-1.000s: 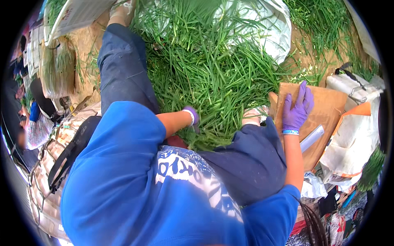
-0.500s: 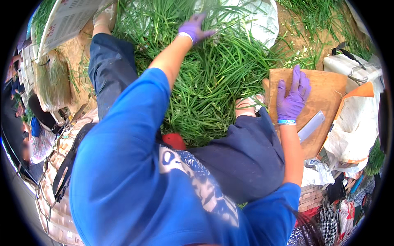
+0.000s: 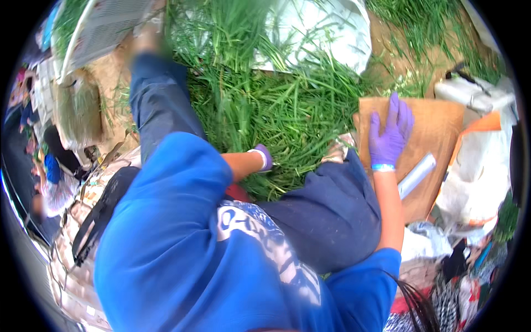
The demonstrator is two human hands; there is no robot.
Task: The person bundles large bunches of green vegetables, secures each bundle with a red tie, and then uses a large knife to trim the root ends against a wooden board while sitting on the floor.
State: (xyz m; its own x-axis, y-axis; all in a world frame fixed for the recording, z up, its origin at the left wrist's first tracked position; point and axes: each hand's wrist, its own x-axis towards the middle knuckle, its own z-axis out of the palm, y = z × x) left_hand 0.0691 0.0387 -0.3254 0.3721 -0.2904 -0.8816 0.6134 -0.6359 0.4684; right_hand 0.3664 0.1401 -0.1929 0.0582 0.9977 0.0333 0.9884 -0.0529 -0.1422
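Observation:
My left hand [image 3: 264, 158], in a purple glove, is down at the near edge of a wide heap of long, grass-like green stalks [image 3: 287, 108], close to my body. Its fingers are mostly hidden among the stalks, so I cannot tell what it holds. My right hand [image 3: 390, 135], also gloved in purple, rests flat on a tan wooden board [image 3: 428, 130] with its thumb apart. Nothing is in that hand. Beside my right wrist a flat, shiny, blade-like strip [image 3: 418, 174] lies slanted on the board.
A white sheet [image 3: 334, 33] shows at the back beneath scattered stalks. To the right stand a white box [image 3: 473, 95] and a white sack with an orange edge [image 3: 473, 180]. At the left are a white crate-like panel [image 3: 105, 39] and a clear-wrapped bundle [image 3: 80, 110]. My legs flank the heap.
My left hand has come back from the far part of the heap to its near edge. Stalks at the back have shifted, baring more white sheet. My right hand stays on the board.

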